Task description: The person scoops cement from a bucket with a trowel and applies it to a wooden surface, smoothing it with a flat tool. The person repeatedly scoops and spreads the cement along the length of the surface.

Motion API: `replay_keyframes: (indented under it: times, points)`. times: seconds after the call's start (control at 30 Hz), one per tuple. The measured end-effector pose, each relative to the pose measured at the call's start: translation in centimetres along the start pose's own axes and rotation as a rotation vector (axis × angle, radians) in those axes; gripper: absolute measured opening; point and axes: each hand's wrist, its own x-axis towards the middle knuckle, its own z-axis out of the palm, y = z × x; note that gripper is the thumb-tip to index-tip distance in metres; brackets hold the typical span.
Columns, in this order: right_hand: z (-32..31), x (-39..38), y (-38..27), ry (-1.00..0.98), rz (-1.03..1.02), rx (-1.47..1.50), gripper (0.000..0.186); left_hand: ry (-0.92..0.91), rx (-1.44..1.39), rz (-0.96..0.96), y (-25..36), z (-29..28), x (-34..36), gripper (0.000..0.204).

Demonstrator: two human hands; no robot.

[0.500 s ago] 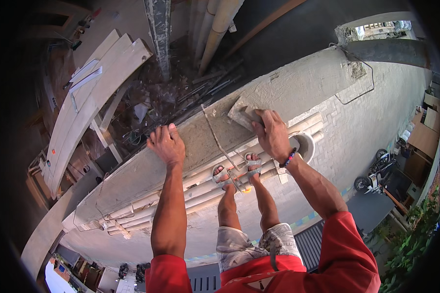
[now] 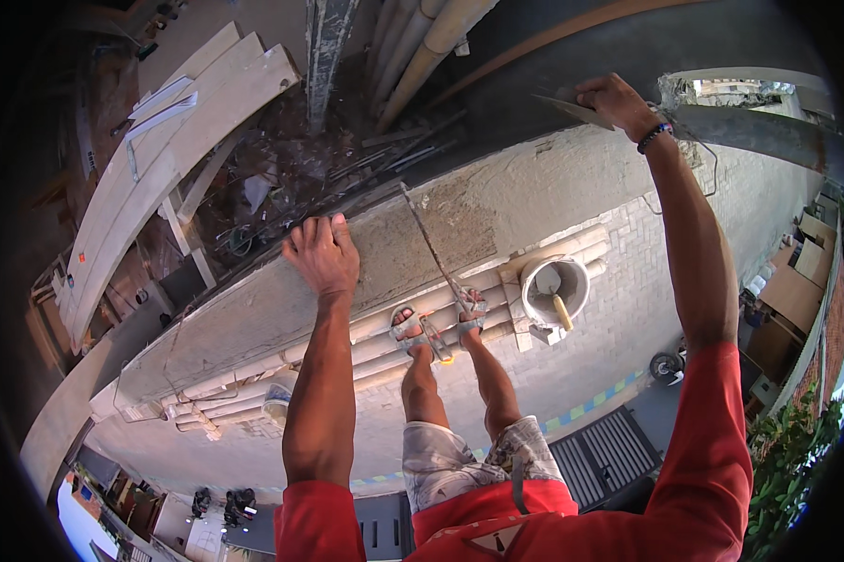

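"1 step underway?"
"Smoothing, seemingly: right hand (image 2: 621, 106) clamps the float (image 2: 581, 113), jutting left from it; left hand (image 2: 324, 258) curls over the ledge (image 2: 525, 192)."
"Next?"
"Likely needs the float flat."

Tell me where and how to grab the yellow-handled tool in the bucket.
Take the tool by its yellow handle, probably from above on your own side: the long, narrow handle lies uncovered and points toward the bucket's rim nearest you.

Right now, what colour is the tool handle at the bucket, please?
The handle is pale yellow; head view shows it.
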Motion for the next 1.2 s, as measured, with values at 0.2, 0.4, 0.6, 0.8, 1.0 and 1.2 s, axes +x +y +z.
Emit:
replay_keyframes:
  times: [0.2, 0.4, 0.6, 0.8, 1.0, 1.2]
  points:
    - [3.2, 3.9, -4.9, -0.325, -0.351, -0.19, 0.016, -0.009, -0.007, 0.012, -0.1, -0.1, -0.2, 0.034]
    - [0.0, 1.0, -13.3, -0.467, 0.066, 0.62, 0.025, 0.026, -0.043, 0.026, 0.3, 0.3, -0.1, 0.035]
    - [-2.7, -7.1, -7.9, -0.172, 0.378, 1.059, 0.039, -0.021, 0.0, 0.0, 0.0, 0.0, -0.2, 0.036]
    - [-0.2, -11.7, -8.2, 0.184, 0.315, 0.408, 0.039, -0.054, 0.016, -0.004, 0.1, -0.1, 0.0, 0.035]
    - [2.2, -9.3, -10.4, 0.271, 0.282, 0.196, 0.037, -0.037, 0.009, 0.003, 0.0, -0.1, 0.1, 0.035]
    - [5.8, -4.5, -11.7, 0.286, 0.278, 0.237, 0.037, -0.051, 0.023, 0.002, 0.2, 0.0, -0.1, 0.036]
